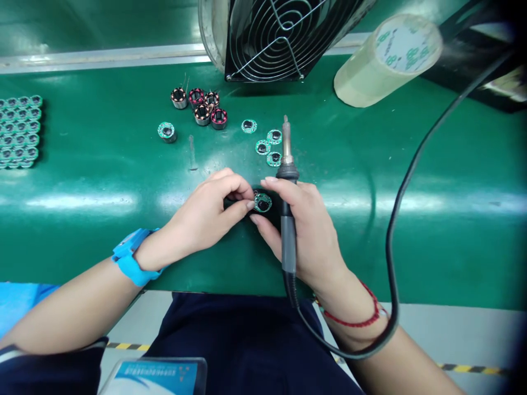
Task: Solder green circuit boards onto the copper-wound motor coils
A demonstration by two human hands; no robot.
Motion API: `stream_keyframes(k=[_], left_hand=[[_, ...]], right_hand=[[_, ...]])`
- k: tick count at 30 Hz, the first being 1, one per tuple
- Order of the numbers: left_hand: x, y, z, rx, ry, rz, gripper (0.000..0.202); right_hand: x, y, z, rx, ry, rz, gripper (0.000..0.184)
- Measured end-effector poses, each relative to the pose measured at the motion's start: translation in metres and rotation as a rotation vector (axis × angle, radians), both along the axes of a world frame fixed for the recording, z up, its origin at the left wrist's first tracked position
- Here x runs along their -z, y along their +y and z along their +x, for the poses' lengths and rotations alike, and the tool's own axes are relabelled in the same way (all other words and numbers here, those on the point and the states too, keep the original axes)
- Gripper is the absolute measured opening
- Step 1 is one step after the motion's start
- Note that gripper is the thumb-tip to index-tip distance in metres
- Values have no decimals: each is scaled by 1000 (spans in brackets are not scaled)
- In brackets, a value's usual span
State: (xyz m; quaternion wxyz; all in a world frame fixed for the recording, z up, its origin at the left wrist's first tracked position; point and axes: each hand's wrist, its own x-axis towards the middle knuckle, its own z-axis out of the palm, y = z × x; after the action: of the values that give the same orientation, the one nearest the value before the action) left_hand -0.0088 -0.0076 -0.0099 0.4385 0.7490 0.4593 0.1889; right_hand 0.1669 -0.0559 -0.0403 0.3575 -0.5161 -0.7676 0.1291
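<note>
A small round green circuit board [262,203] with a black centre lies between my hands, close to the front of the green table. My left hand [214,206] is closed, thumb and forefinger pinched on the board's left edge; a thin wire seems to show there. On the other side, my right hand [308,230] holds a soldering iron [289,241], its metal tip pointing away from me. The right thumb and forefinger are spread around the board's right side. What lies under the board is mostly hidden.
Copper-wound coil rings [202,114] and loose round boards [263,147] lie beyond my hands. One ring [167,132] carries a board. Stacked boards [20,131] stand far left. A fan [284,41] and tape roll [382,63] stand behind. The iron's cable [391,241] loops right.
</note>
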Motion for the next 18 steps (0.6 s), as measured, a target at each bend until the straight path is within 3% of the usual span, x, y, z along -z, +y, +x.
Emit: stream_keyframes(k=[7, 18], left_hand=[[1, 0, 4, -13, -51, -31, 10], [-3, -2, 5, -70, 12, -17, 13]], right_hand=[[-8, -3, 4, -174, 56, 56, 49], [-7, -6, 5, -18, 105, 64, 48]])
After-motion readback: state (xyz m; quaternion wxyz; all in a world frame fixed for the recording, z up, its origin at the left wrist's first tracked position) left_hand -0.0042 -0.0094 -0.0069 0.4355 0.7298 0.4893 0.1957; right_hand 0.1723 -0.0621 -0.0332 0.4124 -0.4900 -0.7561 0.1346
